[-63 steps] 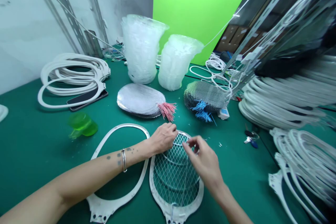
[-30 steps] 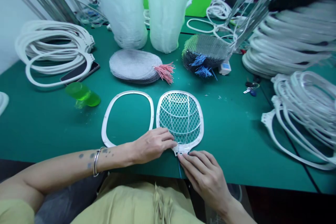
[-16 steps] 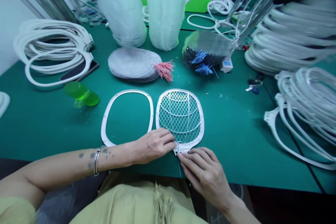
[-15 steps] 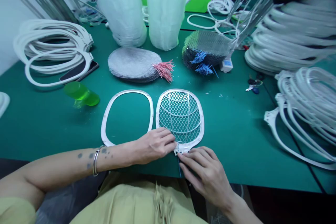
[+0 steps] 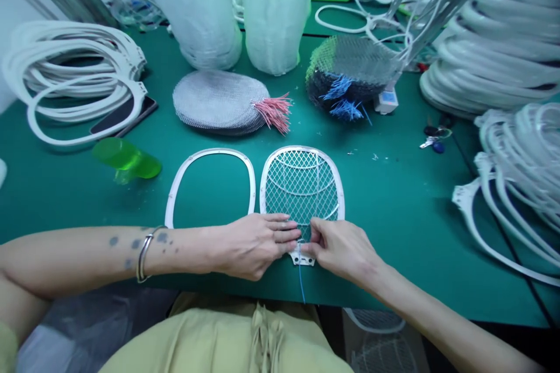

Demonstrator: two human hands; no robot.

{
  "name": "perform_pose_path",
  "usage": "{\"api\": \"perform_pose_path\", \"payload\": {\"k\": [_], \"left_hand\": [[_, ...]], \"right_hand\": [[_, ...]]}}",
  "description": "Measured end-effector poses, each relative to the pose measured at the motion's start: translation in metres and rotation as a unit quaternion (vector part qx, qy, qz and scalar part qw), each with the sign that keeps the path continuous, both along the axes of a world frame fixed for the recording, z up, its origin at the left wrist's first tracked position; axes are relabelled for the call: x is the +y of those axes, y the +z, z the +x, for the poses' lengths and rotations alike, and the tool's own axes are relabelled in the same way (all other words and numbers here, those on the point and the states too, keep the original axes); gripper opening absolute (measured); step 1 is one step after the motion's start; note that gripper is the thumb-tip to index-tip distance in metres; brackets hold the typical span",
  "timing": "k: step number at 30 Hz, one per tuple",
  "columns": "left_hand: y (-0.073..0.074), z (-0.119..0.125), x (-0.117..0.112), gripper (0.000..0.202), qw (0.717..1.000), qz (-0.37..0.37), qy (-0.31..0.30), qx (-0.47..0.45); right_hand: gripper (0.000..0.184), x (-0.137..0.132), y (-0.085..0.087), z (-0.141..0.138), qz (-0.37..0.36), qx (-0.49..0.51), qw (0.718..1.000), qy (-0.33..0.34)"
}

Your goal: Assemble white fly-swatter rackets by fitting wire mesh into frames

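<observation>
A white plastic swatter frame (image 5: 301, 154) with a wire mesh (image 5: 301, 189) lies near the table's front edge. A thin blue wire (image 5: 301, 282) hangs from its neck over that edge. My left hand (image 5: 256, 246) rests flat over the frame's lower left side, fingertips on the mesh. My right hand (image 5: 341, 247) has its fingertips on the lower mesh just above the neck, meeting my left fingertips. What those right fingertips pinch is hidden. To the left lies an empty white frame ring (image 5: 210, 154), its lower part behind my left forearm.
Stacks of clear plastic (image 5: 275, 17), two mesh piles with pink (image 5: 219, 102) and blue (image 5: 350, 73) wire tufts, and white frame heaps (image 5: 503, 52) stand behind. A green translucent object (image 5: 125, 160), a phone (image 5: 125, 115) and keys (image 5: 435, 139) lie on the green table mat (image 5: 394, 215).
My right hand has moved up from below the neck onto the lower mesh. My left hand has shifted slightly toward the neck. The view has tilted slightly.
</observation>
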State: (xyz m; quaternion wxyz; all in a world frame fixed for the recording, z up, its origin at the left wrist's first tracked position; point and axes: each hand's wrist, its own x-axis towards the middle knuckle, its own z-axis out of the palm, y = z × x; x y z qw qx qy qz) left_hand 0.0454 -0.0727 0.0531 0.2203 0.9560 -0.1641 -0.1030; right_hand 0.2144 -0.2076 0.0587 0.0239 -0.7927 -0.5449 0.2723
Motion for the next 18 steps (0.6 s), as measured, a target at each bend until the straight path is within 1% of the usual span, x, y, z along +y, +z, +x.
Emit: {"api": "perform_pose_path", "payload": {"k": [2,4,5,6,7,8,9,10,11,12,14,16,18], "left_hand": [[-0.002,-0.003,-0.001,0.057,1.000,-0.021,0.017,-0.009],[0.000,-0.006,0.003,0.049,0.998,-0.057,0.023,-0.024],[0.001,-0.007,0.007,0.045,0.996,-0.076,0.025,-0.031],[0.003,-0.008,0.013,0.042,0.994,-0.091,0.040,-0.040],[0.004,-0.008,0.020,0.041,0.991,-0.097,0.073,-0.051],[0.005,-0.008,0.029,0.043,0.986,-0.090,0.123,-0.066],[0.004,-0.008,0.038,0.047,0.978,-0.069,0.181,-0.081],[0.003,-0.009,0.048,0.055,0.967,-0.040,0.233,-0.093],[0.000,-0.009,0.056,0.065,0.959,-0.008,0.266,-0.097],[-0.004,-0.009,0.062,0.075,0.956,0.020,0.277,-0.091],[-0.011,-0.007,0.064,0.088,0.960,0.052,0.266,-0.070],[-0.015,-0.001,0.053,0.090,0.964,0.050,0.255,-0.051],[-0.014,0.004,0.035,0.090,0.967,0.022,0.250,-0.046]], "right_hand": [[0.024,-0.002,0.000,-0.002,0.010,-0.006,1.000,0.006],[0.024,-0.006,0.002,-0.003,0.024,-0.008,0.999,0.020],[0.023,-0.008,0.002,-0.002,0.040,-0.011,0.999,0.031],[0.021,-0.011,0.001,-0.001,0.067,-0.021,0.997,0.040],[0.019,-0.013,-0.001,0.002,0.105,-0.039,0.992,0.050],[0.020,-0.015,-0.004,0.005,0.148,-0.063,0.985,0.062],[0.033,-0.017,-0.007,0.008,0.187,-0.092,0.975,0.076],[0.052,-0.019,-0.011,0.011,0.216,-0.119,0.965,0.090],[0.069,-0.020,-0.015,0.014,0.228,-0.139,0.958,0.105],[0.081,-0.023,-0.020,0.016,0.227,-0.150,0.955,0.119],[0.092,-0.032,-0.032,0.020,0.204,-0.153,0.957,0.136],[0.099,-0.049,-0.048,0.025,0.193,-0.158,0.958,0.145],[0.101,-0.074,-0.069,0.033,0.199,-0.190,0.950,0.147]]}}
